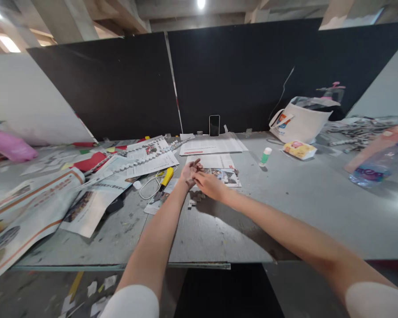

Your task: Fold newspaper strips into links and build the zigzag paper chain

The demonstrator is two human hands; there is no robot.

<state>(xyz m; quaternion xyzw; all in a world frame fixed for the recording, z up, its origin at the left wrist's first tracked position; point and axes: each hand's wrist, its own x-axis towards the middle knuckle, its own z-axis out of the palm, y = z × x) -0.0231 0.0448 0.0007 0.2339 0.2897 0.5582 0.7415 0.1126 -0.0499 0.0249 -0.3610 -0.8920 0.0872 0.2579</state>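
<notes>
White short sleeves (131,304) lie nearest the camera in the head view, at the bottom corners; bare forearms run forward from them over a worn grey flat-topped counter (301,221) and meet near its middle. Left hand (187,174): palm turned up, fingers partly curled. Right hand (212,184): fingers bent inward, tips against the left hand. Grip, both hands: partly closed; cannot tell whether anything is pinched between the fingers, detail too small. Cluster of small folded grey-and-white paper pieces (195,201) on the counter, just on the near side of the hands. Printed paper sheet with a colour photograph (231,177) lies beyond and to the right of the hands; farther back, a flat stack of white printed sheets (208,145). Dark-screened rectangular phone (214,126) upright behind the stack, before a black panel (252,75). Left of the hands: yellow-handled cutter (166,177), looped white cord (148,189) next to it, then zigzag folded-paper chains (132,166) across printed sheets. Right side: green-and-white glue stick (265,156) standing alone; yellow soft packet (300,150) in front of a white bucket-shaped container (301,123); clear plastic bottle with a purple label (368,172) at far right, blurred.
</notes>
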